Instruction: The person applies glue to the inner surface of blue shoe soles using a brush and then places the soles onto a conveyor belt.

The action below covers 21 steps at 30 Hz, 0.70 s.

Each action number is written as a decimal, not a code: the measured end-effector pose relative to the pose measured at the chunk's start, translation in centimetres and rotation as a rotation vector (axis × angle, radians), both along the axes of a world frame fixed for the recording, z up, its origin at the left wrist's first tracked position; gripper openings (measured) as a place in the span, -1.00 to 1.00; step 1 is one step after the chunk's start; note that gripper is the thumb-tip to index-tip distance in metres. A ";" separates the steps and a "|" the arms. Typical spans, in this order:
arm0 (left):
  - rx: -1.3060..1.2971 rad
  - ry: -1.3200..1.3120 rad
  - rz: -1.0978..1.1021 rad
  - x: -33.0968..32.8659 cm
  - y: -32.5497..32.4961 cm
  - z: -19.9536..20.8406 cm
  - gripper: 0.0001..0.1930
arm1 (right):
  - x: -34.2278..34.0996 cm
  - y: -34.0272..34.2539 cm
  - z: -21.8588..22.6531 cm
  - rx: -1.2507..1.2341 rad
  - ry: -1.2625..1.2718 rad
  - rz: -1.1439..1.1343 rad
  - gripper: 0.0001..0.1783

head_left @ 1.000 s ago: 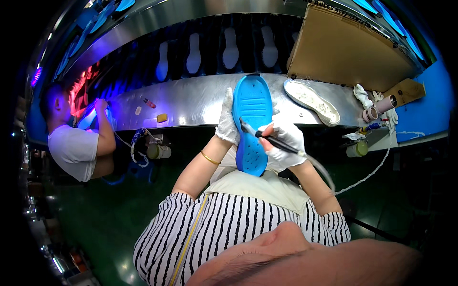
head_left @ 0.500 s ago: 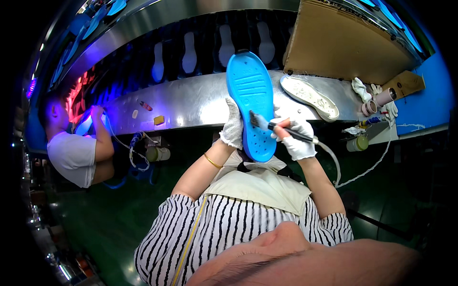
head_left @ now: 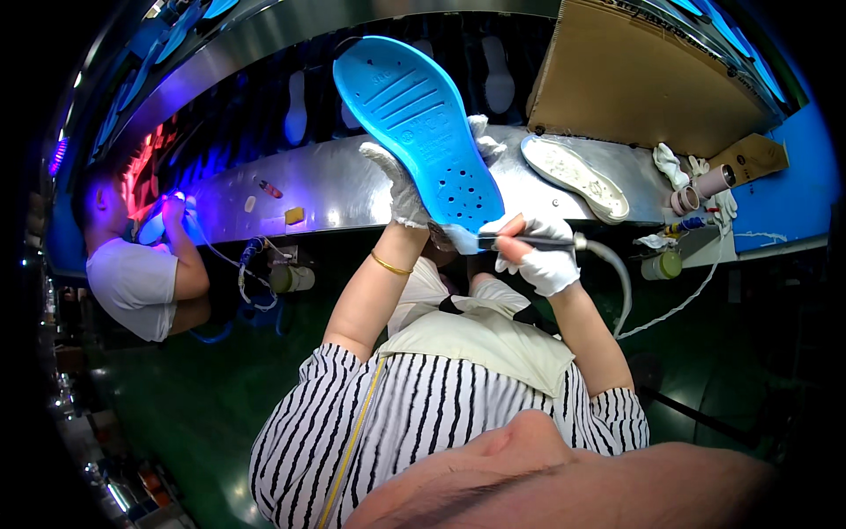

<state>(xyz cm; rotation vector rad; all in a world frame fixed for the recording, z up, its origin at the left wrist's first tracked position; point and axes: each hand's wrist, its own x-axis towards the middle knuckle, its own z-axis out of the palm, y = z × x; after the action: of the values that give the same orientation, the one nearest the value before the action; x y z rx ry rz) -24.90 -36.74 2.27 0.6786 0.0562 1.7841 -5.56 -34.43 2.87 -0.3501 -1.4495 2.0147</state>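
Observation:
A blue shoe sole [head_left: 421, 132] with grooves and small holes is held up in front of me, tilted with its toe toward the upper left. My left hand [head_left: 401, 189], in a white glove, grips it from behind along its left edge. My right hand [head_left: 538, 256], also gloved, holds a thin brush tool [head_left: 515, 240] with a hose at its end. The brush tip touches the heel end of the sole.
A curved metal workbench [head_left: 352, 189] runs across the view. A pale sole [head_left: 575, 176] lies on it to the right, beside a cardboard sheet [head_left: 643, 88], rags and small pots [head_left: 696, 189]. Another person [head_left: 141, 264] works at far left under purple light. Soles hang on the back rack.
The blue sole has risen and tilted toward the upper left, appearing closer. My right hand with the brush has moved from the sole's middle down to its heel end.

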 end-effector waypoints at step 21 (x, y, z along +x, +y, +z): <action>-0.336 0.769 -0.098 -2.3 1.8 1.4 -0.08 | 0.5 2.3 -0.6 0.574 -0.188 -0.043 -0.82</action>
<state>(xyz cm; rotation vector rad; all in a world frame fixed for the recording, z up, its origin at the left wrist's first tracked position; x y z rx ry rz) -27.15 -34.98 3.72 1.0562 0.8064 1.2885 -5.04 -32.09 2.23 -0.3198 -2.0329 1.4726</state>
